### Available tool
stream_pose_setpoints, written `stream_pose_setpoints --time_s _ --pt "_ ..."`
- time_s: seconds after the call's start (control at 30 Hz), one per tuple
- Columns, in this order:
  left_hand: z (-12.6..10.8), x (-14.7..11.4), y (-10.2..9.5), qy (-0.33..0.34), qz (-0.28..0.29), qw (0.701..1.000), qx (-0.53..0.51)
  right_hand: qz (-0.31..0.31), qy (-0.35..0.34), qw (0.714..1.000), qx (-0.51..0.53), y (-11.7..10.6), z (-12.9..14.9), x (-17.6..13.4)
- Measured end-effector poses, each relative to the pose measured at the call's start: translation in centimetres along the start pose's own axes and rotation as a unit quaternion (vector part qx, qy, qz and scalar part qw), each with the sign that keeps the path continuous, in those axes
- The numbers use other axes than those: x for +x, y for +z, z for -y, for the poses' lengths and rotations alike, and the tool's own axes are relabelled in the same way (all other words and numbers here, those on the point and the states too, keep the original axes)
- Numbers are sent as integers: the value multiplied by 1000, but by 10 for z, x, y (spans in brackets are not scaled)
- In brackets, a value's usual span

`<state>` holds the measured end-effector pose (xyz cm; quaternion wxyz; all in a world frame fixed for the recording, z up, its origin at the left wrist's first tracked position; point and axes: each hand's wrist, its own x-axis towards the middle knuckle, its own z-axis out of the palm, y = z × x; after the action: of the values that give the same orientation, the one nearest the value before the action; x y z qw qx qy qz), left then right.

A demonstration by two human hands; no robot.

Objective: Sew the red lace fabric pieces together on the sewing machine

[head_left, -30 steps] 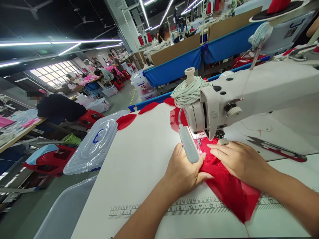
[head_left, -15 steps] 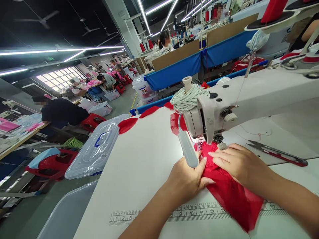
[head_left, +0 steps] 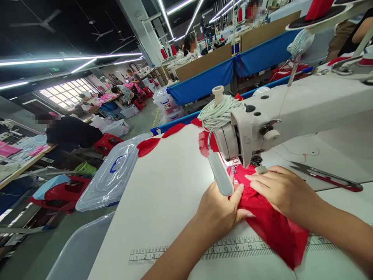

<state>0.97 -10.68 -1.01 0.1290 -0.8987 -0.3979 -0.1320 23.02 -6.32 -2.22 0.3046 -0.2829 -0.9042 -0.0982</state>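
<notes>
A piece of red fabric (head_left: 279, 237) with a lacy part runs under the needle area of a white sewing machine (head_left: 294, 111), its loose end spread over the table towards me. My left hand (head_left: 218, 206) grips the fabric's left edge, thumb towards me and forefinger near the presser foot (head_left: 234, 169). Partly in front of those fingers hangs a small grey lamp (head_left: 220, 175) on a bendy neck. My right hand (head_left: 281, 190) is closed on the fabric from the right, its fingertips pressing on the lace; its thumb is hidden.
Thread snips (head_left: 328, 177) lie right of my right hand. A printed ruler (head_left: 224, 249) crosses the white tabletop (head_left: 163, 194). More red pieces (head_left: 148, 147) lie along the far edge. A clear lidded bin (head_left: 112, 171) stands at the left. Other people work at tables behind.
The view has shifted slightly. Both hands stay on the red fabric near the needle, with only slight movement; the fabric's loose end has shifted a little.
</notes>
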Motion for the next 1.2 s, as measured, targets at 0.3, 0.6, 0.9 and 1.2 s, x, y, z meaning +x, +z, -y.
stream_pose_setpoints --time_s 0.3,0.6,0.9,1.2 --pt "3 2 2 -3 -6 1000 6 10 -1 1000 -17 0 0 1" --pt "10 7 0 -16 12 1000 2 22 1 1000 -21 1 -3 2" --pt "18 12 0 49 -48 996 -64 24 -7 999 -25 -1 -3 1" --pt "12 8 -2 29 -22 998 -54 25 -5 1000 -11 1 -3 -3"
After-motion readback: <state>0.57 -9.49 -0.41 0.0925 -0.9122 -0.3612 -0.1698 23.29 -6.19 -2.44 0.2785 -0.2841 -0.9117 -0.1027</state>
